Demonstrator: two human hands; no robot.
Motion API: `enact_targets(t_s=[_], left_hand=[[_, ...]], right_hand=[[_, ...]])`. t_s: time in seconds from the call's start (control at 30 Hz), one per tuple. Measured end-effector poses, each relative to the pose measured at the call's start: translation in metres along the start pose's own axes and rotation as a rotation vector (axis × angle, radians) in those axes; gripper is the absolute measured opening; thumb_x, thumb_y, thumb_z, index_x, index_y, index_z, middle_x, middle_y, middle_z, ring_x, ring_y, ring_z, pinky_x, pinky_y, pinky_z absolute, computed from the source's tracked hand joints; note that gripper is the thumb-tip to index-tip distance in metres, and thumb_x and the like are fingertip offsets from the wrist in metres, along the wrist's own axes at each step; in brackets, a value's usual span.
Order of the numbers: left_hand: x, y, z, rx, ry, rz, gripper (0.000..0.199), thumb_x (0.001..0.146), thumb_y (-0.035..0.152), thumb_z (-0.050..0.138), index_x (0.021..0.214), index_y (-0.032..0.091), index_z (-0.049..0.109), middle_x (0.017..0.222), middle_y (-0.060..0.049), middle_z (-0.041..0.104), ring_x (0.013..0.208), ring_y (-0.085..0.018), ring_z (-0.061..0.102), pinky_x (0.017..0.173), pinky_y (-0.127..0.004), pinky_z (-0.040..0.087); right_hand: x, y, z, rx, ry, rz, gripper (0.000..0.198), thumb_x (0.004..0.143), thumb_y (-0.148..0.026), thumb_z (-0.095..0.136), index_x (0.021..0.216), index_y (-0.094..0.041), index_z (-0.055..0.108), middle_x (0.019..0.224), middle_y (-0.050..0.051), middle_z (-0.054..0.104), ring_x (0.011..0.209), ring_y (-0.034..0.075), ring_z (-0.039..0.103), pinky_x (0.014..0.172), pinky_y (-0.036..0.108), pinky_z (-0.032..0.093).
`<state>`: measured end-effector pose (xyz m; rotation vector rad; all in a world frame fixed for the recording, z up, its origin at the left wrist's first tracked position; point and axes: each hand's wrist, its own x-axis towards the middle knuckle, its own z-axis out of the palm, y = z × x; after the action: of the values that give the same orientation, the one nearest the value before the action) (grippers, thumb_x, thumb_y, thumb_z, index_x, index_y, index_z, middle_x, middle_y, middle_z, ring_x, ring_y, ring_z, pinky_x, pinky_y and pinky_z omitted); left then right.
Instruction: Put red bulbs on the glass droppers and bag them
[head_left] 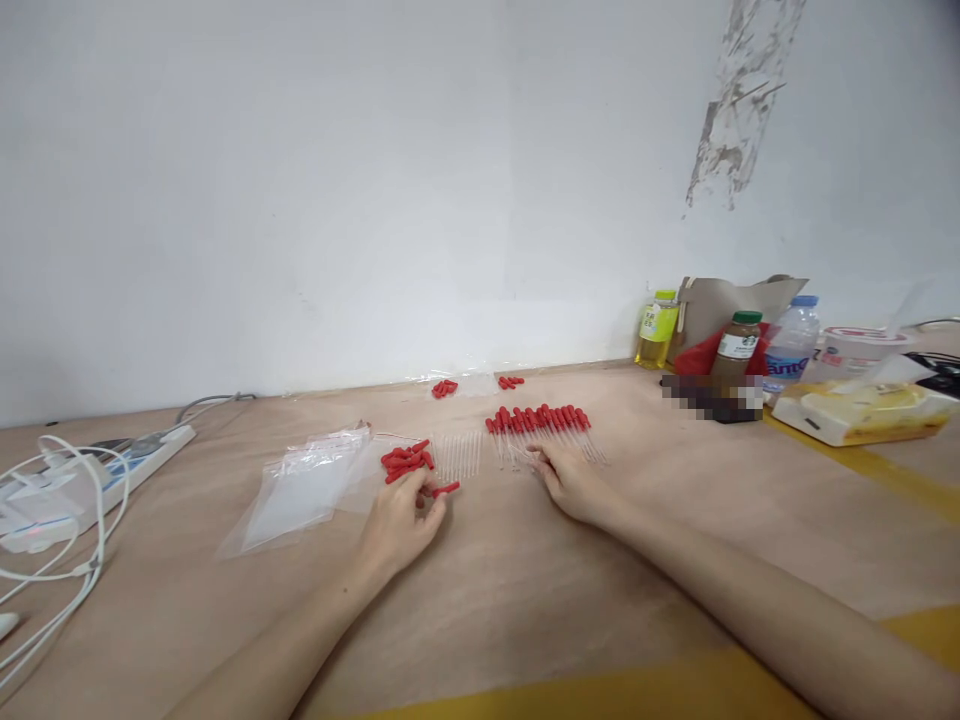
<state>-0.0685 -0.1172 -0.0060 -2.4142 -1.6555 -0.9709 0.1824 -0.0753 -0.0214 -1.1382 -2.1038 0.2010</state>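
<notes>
Apparently capping toward the back edge of the brown bench (480,600), I pinch a red rubbery cap (448,488), left hand (403,518); right hand (574,485), grip unclear. Next seemingly needs a slender clear tube (457,456).

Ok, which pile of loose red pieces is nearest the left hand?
The largest pile, just beyond the left hand; the two smaller piles lie back by the wall.

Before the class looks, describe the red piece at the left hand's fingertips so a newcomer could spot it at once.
On the brown table, find the left hand, just right of the clear plastic bags. The small red piece is at its thumb and fingertips. Unlike those in the red heap just beyond the hand, it sticks out singly to the right.
</notes>
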Motion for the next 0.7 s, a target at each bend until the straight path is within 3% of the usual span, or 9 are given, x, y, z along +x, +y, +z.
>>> enact_targets(t_s=[0.17,0.3,0.4,0.7], left_hand=[[-0.004,0.008,0.015,-0.044,-0.074,0.037,0.010,0.075,0.026,0.051,0.070,0.017,0.051,0.061,0.001,0.052,0.057,-0.013,0.051,0.052,-0.023,0.038],[-0.001,0.008,0.019,-0.106,-0.092,0.073,0.016,0.075,0.028,0.053,0.086,0.018,0.059,0.072,-0.002,0.054,0.061,-0.013,0.051,0.058,-0.025,0.041],[0.002,0.011,0.019,-0.158,-0.136,0.107,0.016,0.079,0.027,0.050,0.080,0.020,0.064,0.078,-0.002,0.055,0.069,-0.014,0.052,0.063,-0.025,0.041],[-0.001,0.020,0.026,-0.413,-0.179,0.006,0.021,0.085,0.031,0.041,0.082,0.017,0.056,0.072,-0.001,0.056,0.066,-0.013,0.050,0.059,-0.022,0.039]], right_hand=[[-0.007,-0.007,0.005,0.015,-0.012,-0.066,0.024,0.084,-0.018,0.036,0.092,-0.015,0.058,0.089,0.007,0.061,0.082,0.015,0.054,0.075,0.027,0.039],[-0.010,-0.010,0.010,-0.026,-0.029,-0.119,0.017,0.082,-0.017,0.040,0.084,-0.017,0.057,0.085,0.004,0.060,0.080,0.015,0.053,0.074,0.029,0.036],[-0.013,-0.014,0.012,-0.033,-0.056,-0.152,0.014,0.081,-0.016,0.041,0.082,-0.018,0.055,0.083,0.002,0.060,0.078,0.014,0.052,0.072,0.029,0.033],[-0.018,-0.027,0.008,0.020,-0.085,-0.227,0.012,0.082,-0.017,0.041,0.083,-0.018,0.053,0.080,0.002,0.059,0.074,0.013,0.051,0.072,0.030,0.029]])
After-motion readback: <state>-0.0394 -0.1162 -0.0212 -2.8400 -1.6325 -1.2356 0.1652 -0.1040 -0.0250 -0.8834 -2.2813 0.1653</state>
